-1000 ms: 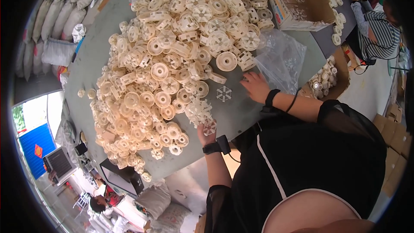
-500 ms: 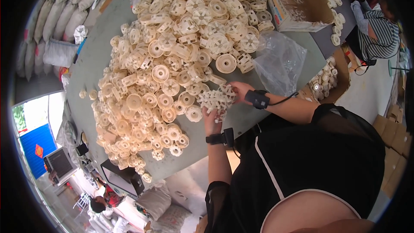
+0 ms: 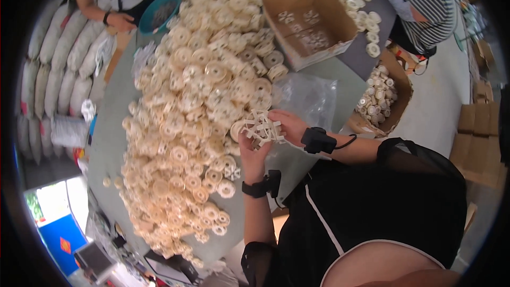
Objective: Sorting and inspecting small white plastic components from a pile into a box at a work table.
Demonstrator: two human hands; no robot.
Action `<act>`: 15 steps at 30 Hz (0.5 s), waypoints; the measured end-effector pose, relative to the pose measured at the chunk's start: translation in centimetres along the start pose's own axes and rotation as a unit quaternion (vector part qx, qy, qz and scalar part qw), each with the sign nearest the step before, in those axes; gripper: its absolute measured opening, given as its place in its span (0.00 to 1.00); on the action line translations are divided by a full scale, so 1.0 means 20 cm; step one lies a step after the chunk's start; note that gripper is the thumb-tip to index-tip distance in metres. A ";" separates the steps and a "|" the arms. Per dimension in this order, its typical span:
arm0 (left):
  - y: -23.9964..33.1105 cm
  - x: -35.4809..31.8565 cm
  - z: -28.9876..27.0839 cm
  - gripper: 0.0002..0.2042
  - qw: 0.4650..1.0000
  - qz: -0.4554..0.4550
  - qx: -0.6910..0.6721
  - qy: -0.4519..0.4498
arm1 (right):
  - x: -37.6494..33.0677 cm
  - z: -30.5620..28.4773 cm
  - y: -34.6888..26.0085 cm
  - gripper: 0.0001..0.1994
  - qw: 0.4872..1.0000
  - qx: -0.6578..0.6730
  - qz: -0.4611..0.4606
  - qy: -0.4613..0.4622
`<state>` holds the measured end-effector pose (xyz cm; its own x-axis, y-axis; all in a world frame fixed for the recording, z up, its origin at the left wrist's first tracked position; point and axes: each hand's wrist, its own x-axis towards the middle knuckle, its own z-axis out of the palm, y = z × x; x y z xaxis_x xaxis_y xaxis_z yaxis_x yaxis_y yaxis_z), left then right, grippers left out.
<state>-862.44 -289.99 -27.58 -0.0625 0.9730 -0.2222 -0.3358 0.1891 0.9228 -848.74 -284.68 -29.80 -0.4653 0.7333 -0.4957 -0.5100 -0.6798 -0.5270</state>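
Between my two hands is a branching white plastic piece (image 3: 264, 127), an openwork cluster of short prongs and bars. My left hand (image 3: 254, 150) grips its lower left side, thumb and fingers closed on it. From the right, my right hand (image 3: 287, 126) pinches its other side. The fingertips are partly hidden by the piece. Just beyond and to the left lies a big pile of cream plastic wheel-like parts (image 3: 179, 154), and one round part shows right behind my left fingers.
A clear plastic bag (image 3: 311, 95) lies beyond my right hand, near an open cardboard box (image 3: 348, 48) with a few parts inside. Another carton (image 3: 401, 122) of parts stands off the table's right side. Far left, a person's hand (image 3: 121, 21) is by a teal basin (image 3: 149, 18). Another person sits far right.
The view has shifted, bringing the person with the teal basin into sight. The white plastic piece appears turned, its open bars showing more clearly; both hands still hold it.
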 end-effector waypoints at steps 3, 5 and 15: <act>0.09 0.15 0.18 0.27 0.999 -0.004 0.002 -0.042 | -0.06 0.01 -0.26 0.13 0.999 0.009 -0.038 -0.005; 0.14 0.25 0.31 0.26 0.998 -0.025 0.001 -0.059 | -0.10 0.00 -0.40 0.13 0.998 0.012 -0.059 0.007; 0.11 0.56 0.71 0.27 0.989 -0.068 0.015 -0.127 | -0.07 -0.28 -0.73 0.15 0.991 0.078 -0.104 0.024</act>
<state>-850.57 -276.72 -23.54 0.2216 0.9392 -0.2622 -0.2962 0.3210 0.8996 -836.54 -275.78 -25.33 -0.3047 0.8537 -0.4223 -0.6987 -0.5016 -0.5101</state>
